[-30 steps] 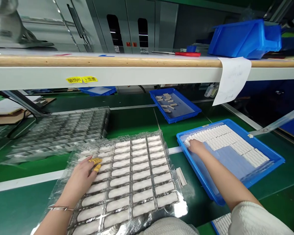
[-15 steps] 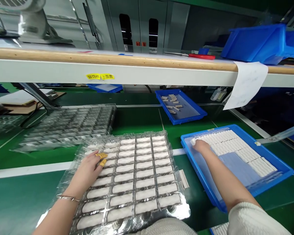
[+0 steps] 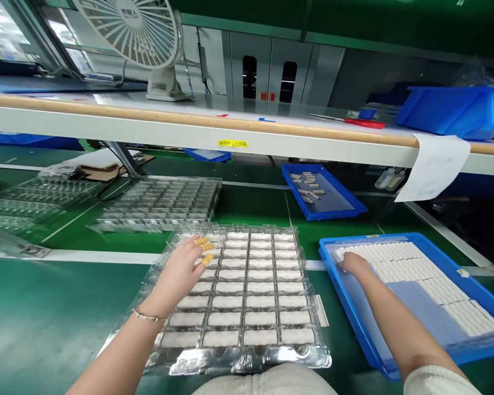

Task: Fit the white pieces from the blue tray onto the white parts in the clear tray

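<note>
White pieces in clear tray, blue tray

Glare whitens the near rim of the clear tray; a pale sheen lies over the near left of the bench. Its far right corner is dim. The yellow label looks soft.

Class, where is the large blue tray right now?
In the head view, the large blue tray lies at lower right, beside the clear plastic tray, the right hand near its far-left corner.
</note>
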`<state>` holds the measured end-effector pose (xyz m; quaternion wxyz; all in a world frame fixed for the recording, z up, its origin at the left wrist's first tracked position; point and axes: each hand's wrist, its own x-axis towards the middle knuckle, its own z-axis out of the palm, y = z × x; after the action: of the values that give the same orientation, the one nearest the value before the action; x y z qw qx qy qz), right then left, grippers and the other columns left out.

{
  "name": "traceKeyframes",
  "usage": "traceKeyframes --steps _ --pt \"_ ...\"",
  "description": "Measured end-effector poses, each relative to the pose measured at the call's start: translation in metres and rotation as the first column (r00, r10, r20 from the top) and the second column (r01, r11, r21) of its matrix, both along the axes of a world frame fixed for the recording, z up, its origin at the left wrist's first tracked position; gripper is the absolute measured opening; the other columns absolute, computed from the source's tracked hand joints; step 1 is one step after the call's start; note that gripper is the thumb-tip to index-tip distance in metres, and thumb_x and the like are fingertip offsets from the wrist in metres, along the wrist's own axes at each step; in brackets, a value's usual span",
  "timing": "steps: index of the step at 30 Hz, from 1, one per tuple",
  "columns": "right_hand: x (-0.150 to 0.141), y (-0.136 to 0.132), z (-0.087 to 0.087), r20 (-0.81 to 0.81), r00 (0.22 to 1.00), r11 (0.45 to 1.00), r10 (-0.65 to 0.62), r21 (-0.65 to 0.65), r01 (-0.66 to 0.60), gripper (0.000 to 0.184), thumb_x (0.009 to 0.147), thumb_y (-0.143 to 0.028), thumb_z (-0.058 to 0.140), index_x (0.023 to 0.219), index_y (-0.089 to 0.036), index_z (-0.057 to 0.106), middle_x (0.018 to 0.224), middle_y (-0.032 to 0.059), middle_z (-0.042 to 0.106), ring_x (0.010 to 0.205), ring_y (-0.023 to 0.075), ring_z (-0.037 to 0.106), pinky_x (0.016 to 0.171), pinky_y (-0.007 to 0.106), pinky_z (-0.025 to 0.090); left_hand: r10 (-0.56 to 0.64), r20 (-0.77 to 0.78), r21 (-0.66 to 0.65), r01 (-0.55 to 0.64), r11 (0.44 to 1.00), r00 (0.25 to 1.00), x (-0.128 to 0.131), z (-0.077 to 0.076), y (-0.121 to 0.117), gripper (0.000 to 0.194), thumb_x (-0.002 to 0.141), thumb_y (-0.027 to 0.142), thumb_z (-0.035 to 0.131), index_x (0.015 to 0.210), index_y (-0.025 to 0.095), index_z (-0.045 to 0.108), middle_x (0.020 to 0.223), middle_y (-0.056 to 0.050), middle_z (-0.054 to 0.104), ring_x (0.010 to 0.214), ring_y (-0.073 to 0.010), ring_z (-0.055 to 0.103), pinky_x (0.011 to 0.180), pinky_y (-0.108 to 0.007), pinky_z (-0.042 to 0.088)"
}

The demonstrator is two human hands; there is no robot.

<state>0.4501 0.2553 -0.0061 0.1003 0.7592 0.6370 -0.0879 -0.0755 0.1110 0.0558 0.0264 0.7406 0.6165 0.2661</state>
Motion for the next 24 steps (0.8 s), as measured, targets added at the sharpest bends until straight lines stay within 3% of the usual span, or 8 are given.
traceKeyframes --steps 4,8,10,13,15,18,21,24 --pt "-0.012 -0.01 0.034 -0.121 0.992 0.999 0.023 0.052 -0.017 0.022 0.096 -0.031 0.056 0.105 -0.013 0.064 0.101 0.0095 0.068 0.087 0.0197 0.065 0.077 0.035 0.054 -0.111 0.179 -0.018 0.116 0.993 0.977 0.035 0.018 -0.035 0.032 0.095 0.039 0.051 0.121 0.026 0.065 0.135 -0.01 0.06 0.137 -0.0317 0.044 0.113 -0.056 0.038" --pt "-0.068 -0.041 0.069 -0.302 0.913 0.956 0.274 0.189 -0.224 0.021 0.095 -0.031 0.05 0.106 -0.019 0.063 0.108 0.01 0.067 0.098 0.0228 0.064 0.084 0.029 0.05 -0.193 0.376 -0.132 0.258 0.957 0.906 0.076 0.011 -0.053 0.043 0.094 0.038 0.057 0.137 0.033 0.053 0.139 -0.01 0.056 0.137 -0.028 0.046 0.114 -0.05 0.041" --pt "-0.109 -0.066 0.081 -0.406 0.798 0.894 0.446 0.247 -0.374 0.021 0.092 -0.04 0.054 0.099 -0.023 0.063 0.107 0.0073 0.067 0.097 0.0232 0.063 0.085 0.029 0.05 -0.219 0.468 -0.174 0.332 0.927 0.856 0.095 0.008 -0.053 0.061 0.091 0.04 0.062 0.147 0.033 0.04 0.146 -0.011 0.048 0.141 -0.028 0.04 0.117 -0.05 0.036" --pt "-0.164 -0.106 0.093 -0.601 0.438 0.722 0.668 0.381 -0.578 0.021 0.088 -0.043 0.059 0.1 -0.026 0.064 0.106 0.0081 0.066 0.098 0.0262 0.061 0.084 0.033 0.05 -0.211 0.594 -0.201 0.397 0.896 0.777 0.117 0.009 -0.046 0.091 0.079 0.046 0.076 0.154 0.03 0.025 0.154 -0.014 0.036 0.145 -0.0299 0.032 0.12 -0.049 0.031" --pt "-0.189 -0.124 0.095 -0.658 0.292 0.655 0.694 0.407 -0.637 0.018 0.088 -0.036 0.06 0.104 -0.028 0.063 0.106 0.008 0.065 0.098 0.0265 0.06 0.083 0.035 0.051 -0.237 0.683 -0.127 0.433 0.893 0.691 0.125 0.011 -0.042 0.1 0.07 0.048 0.083 0.153 0.029 0.03 0.152 -0.014 0.037 0.144 -0.0301 0.034 0.12 -0.047 0.03" --pt "-0.21 -0.136 0.088 -0.714 0.196 0.628 0.672 0.41 -0.662 0.015 0.085 -0.027 0.059 0.099 -0.025 0.064 0.103 0.0078 0.065 0.093 0.0262 0.061 0.08 0.037 0.052 -0.29 0.781 -0.03 0.497 0.868 0.554 0.127 0.011 -0.04 0.084 0.068 0.048 0.085 0.141 0.027 0.051 0.149 -0.013 0.044 0.141 -0.0309 0.039 0.118 -0.045 0.032" --pt "-0.22 -0.138 0.075 -0.766 0.135 0.648 0.628 0.419 -0.636 0.022 0.083 -0.022 0.061 0.104 -0.023 0.065 0.108 0.0074 0.066 0.095 0.0259 0.063 0.082 0.038 0.053 -0.284 0.82 0.0 0.496 0.868 0.497 0.124 0.007 -0.043 0.056 0.072 0.044 0.083 0.122 0.025 0.068 0.144 -0.011 0.052 0.14 -0.0304 0.042 0.118 -0.045 0.031" --pt "-0.225 -0.137 0.062 -0.809 0.112 0.699 0.577 0.419 -0.579 0.034 0.084 -0.024 0.064 0.118 -0.025 0.064 0.119 0.0074 0.065 0.106 0.0271 0.062 0.088 0.039 0.053 -0.253 0.859 0.024 0.458 0.888 0.446 0.122 0.001 -0.045 0.045 0.074 0.042 0.081 0.115 0.026 0.072 0.138 -0.009 0.059 0.14 -0.0292 0.042 0.118 -0.044 0.031"
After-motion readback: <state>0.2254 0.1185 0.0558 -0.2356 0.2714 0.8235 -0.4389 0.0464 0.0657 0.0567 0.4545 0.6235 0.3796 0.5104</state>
